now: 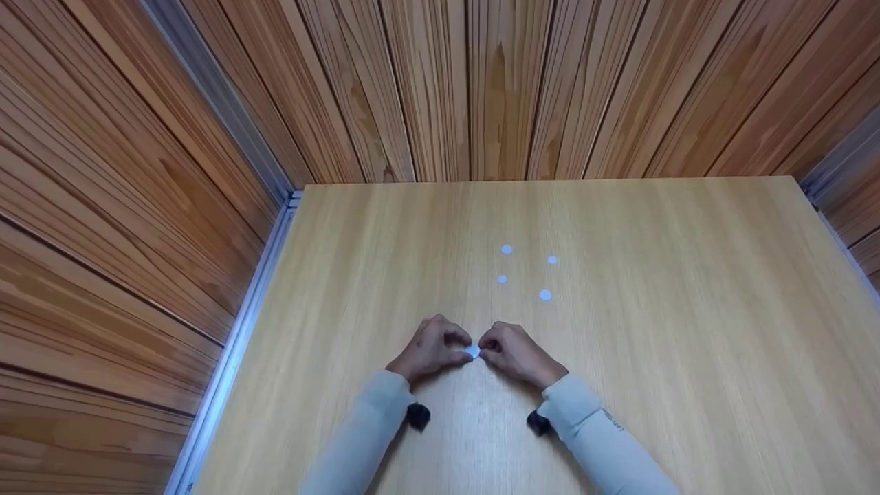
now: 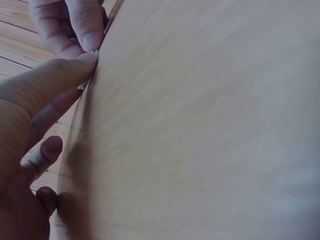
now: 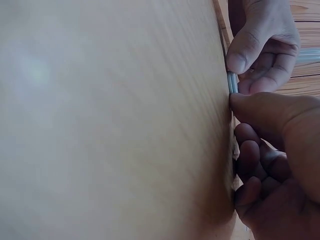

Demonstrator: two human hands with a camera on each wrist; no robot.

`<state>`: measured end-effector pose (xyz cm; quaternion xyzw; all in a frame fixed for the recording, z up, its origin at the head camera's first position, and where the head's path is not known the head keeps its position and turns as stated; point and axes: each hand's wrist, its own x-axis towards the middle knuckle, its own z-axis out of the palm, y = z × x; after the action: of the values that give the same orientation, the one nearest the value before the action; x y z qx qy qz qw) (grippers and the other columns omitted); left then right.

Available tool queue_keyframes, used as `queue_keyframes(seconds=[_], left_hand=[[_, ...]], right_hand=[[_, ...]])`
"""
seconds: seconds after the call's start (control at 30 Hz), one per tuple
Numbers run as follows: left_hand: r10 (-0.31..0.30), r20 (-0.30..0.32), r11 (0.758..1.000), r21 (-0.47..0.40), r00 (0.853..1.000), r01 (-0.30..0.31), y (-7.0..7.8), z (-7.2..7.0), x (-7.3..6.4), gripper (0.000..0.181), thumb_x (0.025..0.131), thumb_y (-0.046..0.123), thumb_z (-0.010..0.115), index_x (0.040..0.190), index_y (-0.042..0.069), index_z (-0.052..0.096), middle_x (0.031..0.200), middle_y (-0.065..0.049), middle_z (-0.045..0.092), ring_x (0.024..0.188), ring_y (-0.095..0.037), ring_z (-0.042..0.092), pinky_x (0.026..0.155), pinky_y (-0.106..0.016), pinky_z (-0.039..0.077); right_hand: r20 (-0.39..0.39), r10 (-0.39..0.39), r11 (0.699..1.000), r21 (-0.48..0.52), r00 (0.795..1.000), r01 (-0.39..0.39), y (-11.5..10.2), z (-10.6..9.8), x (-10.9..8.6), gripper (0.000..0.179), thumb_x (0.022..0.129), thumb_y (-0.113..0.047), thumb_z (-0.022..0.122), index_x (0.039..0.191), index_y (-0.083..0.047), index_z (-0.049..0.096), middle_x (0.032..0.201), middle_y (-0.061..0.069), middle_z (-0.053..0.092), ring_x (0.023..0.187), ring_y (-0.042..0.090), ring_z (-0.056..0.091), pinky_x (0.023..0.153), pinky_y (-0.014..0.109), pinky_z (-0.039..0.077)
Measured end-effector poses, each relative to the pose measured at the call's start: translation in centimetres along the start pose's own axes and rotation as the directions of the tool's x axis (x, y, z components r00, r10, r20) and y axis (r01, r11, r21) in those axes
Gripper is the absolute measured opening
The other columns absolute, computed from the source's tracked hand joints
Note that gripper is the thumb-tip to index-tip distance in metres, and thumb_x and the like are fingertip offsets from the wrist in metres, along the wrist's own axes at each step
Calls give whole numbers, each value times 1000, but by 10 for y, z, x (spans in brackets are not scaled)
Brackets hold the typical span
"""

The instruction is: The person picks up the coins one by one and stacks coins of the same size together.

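Observation:
Between the two hands, low over the middle of the table (image 1: pixel 426 440), is a small white disc (image 1: pixel 473 351). My left hand (image 1: pixel 434 347) pinches its left side between thumb and forefinger. From the other side my right hand (image 1: pixel 517 353) pinches it too, thumb tip right at the edge. Seen edge-on in the right wrist view, the disc (image 3: pixel 232 82) has a layered, ridged rim, like thin pieces stacked together. Fingertips hide much of it. The other fingers of the right hand (image 3: pixel 275 170) are curled close to the tabletop.
Beyond the hands lie several loose white discs, among them a far one (image 1: pixel 507 249), a smaller one (image 1: pixel 502 279) and a larger near one (image 1: pixel 545 295). Wood-plank panels (image 1: pixel 440 89) rise behind the table, and a metal rail (image 1: pixel 240 323) runs along its left edge.

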<state>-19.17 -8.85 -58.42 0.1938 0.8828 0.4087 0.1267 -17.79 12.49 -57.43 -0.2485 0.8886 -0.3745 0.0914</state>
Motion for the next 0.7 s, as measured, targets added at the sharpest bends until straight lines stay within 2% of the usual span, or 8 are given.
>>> queue_keyframes(seconds=[0.2, 0.7], left_hand=[[49, -8, 998, 47, 999, -49, 0, 2, 2, 18, 79, 23, 86, 96, 19, 79, 90, 16, 70, 85, -9, 51, 86, -33, 34], [49, -10, 998, 48, 999, -49, -1, 3, 3, 19, 79, 22, 86, 96, 18, 80, 89, 15, 68, 85, -9, 51, 84, -34, 32]], right_hand=[[7, -21, 1000, 4, 1000, 21, 1, 0, 0, 8, 90, -5, 71, 96, -2, 76, 83, -3, 58, 74, 12, 52, 67, 26, 45], [28, 17, 999, 27, 999, -18, 2, 0, 1, 9, 90, -8, 73, 97, -3, 75, 84, -3, 58, 75, 12, 52, 67, 26, 45]])
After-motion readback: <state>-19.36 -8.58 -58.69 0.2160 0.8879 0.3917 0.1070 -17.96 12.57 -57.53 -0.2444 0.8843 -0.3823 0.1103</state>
